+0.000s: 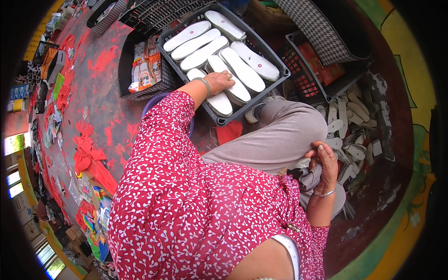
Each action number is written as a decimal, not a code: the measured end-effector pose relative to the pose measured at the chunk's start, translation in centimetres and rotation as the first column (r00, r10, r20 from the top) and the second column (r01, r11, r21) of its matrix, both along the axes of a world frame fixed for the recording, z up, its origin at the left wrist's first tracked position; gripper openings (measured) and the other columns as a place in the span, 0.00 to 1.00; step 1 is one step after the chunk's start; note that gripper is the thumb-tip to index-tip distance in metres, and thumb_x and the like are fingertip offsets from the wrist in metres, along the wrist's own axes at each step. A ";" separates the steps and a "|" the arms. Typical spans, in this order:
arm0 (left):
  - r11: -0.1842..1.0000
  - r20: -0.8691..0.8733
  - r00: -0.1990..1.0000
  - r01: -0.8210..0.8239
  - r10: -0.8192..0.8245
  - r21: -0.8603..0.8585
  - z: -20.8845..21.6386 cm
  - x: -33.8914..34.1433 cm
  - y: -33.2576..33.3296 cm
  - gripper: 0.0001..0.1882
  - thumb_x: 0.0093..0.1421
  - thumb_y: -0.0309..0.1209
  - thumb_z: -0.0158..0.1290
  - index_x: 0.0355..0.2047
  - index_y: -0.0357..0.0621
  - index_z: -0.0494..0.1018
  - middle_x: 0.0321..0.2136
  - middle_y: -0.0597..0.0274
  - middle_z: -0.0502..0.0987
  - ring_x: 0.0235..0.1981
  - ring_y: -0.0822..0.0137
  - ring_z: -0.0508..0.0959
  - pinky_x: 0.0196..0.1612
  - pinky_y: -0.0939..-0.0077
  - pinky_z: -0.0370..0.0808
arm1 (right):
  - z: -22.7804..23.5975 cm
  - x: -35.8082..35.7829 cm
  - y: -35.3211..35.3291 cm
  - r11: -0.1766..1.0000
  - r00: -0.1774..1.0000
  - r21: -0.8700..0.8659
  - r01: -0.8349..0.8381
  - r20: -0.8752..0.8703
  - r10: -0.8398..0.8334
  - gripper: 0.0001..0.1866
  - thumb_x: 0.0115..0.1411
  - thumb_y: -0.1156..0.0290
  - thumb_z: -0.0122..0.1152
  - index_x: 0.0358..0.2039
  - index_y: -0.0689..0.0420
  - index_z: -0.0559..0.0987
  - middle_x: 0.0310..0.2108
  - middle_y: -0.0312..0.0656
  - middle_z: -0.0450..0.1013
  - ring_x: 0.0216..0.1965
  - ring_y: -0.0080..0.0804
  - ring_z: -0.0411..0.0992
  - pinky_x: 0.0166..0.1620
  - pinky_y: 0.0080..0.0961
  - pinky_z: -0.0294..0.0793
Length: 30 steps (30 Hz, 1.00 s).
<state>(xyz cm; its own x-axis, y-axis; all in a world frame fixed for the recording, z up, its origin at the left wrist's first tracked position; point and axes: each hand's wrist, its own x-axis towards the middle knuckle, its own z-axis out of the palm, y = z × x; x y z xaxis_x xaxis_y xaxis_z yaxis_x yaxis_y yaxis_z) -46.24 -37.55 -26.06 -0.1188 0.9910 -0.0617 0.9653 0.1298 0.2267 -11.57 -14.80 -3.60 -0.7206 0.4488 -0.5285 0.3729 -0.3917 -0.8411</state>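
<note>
White insoles [241, 70] lie in several stacks in a dark grey plastic crate [280, 63] in front of me. My left hand [220, 83] reaches into the crate. Its bent fingers close over the near-middle insoles, and the fingertips are partly hidden. Some of the insoles bear a small red round mark. Beside my bent knee, my right hand [324, 161] is raised with its fingers loosely curved and apart, with nothing visible in them. A grey cloth [311, 178] lies next to that hand, against my lap.
Left of the crate, a checked box [154, 88] holds packaged goods in orange and white wrappers. At right stands another crate [305, 70] with red packs. Loose insoles [350, 149] are heaped on the floor by my knee. Red scraps [88, 154] litter the floor at left.
</note>
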 end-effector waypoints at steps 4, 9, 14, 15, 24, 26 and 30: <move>0.996 0.056 0.997 -0.058 0.062 -0.074 0.3 0.2 0.4 0.12 0.49 0.21 0.47 0.37 0.41 0.67 0.40 0.52 0.69 0.47 0.54 0.69 0.47 0.68 0.72 | -0.3 0.0 0.0 1.000 1.000 -0.003 0.006 -0.018 -0.007 0.13 0.62 0.66 0.52 0.40 0.63 0.75 0.26 0.45 0.76 0.16 0.19 0.65 0.21 0.12 0.64; 0.909 0.092 0.996 0.033 0.006 -0.415 3.3 -0.4 2.1 0.15 0.45 0.20 0.52 0.37 0.40 0.68 0.39 0.52 0.72 0.44 0.50 0.72 0.46 0.64 0.72 | -0.4 0.0 0.0 1.000 1.000 -0.015 0.005 -0.026 -0.005 0.13 0.62 0.66 0.52 0.40 0.63 0.75 0.25 0.45 0.76 0.16 0.19 0.65 0.21 0.12 0.64; 0.892 0.172 0.936 -0.222 0.308 -0.394 3.1 -1.6 2.7 0.13 0.47 0.20 0.50 0.35 0.39 0.71 0.36 0.48 0.75 0.41 0.49 0.75 0.44 0.62 0.72 | -0.5 0.2 0.0 1.000 1.000 -0.005 0.006 -0.031 -0.006 0.13 0.63 0.65 0.52 0.40 0.62 0.75 0.25 0.45 0.76 0.16 0.18 0.65 0.21 0.11 0.63; 0.872 0.170 0.896 -0.331 0.410 -0.362 3.8 -1.9 2.6 0.12 0.47 0.20 0.49 0.35 0.39 0.71 0.36 0.47 0.75 0.41 0.49 0.75 0.44 0.62 0.71 | -0.5 0.2 0.0 1.000 0.999 -0.002 -0.001 -0.032 0.001 0.13 0.63 0.65 0.52 0.41 0.62 0.75 0.25 0.44 0.76 0.16 0.18 0.65 0.21 0.11 0.63; 0.820 0.375 0.730 -0.517 0.572 -0.244 1.8 -2.7 -0.7 0.11 0.51 0.31 0.52 0.34 0.40 0.72 0.38 0.48 0.74 0.42 0.51 0.73 0.47 0.64 0.69 | -0.8 0.7 0.1 0.999 0.999 -0.045 -0.006 -0.047 0.004 0.13 0.63 0.65 0.52 0.41 0.61 0.75 0.25 0.44 0.76 0.16 0.18 0.65 0.21 0.12 0.64; 0.941 0.395 0.861 -0.338 0.320 -0.026 1.0 -0.7 -1.0 0.16 0.49 0.35 0.58 0.37 0.40 0.72 0.39 0.50 0.73 0.44 0.50 0.71 0.49 0.64 0.68 | -1.0 0.7 0.2 0.999 0.999 -0.036 -0.007 -0.054 0.005 0.13 0.63 0.65 0.52 0.41 0.61 0.75 0.26 0.44 0.76 0.16 0.19 0.64 0.21 0.12 0.64; 0.971 0.394 0.889 -0.192 0.234 -0.144 1.5 1.6 0.3 0.21 0.49 0.35 0.61 0.41 0.39 0.71 0.41 0.52 0.72 0.47 0.50 0.69 0.52 0.64 0.66 | -0.8 0.3 0.1 0.999 0.999 -0.035 -0.006 -0.039 0.004 0.13 0.63 0.65 0.52 0.40 0.62 0.75 0.26 0.44 0.76 0.16 0.19 0.65 0.21 0.12 0.64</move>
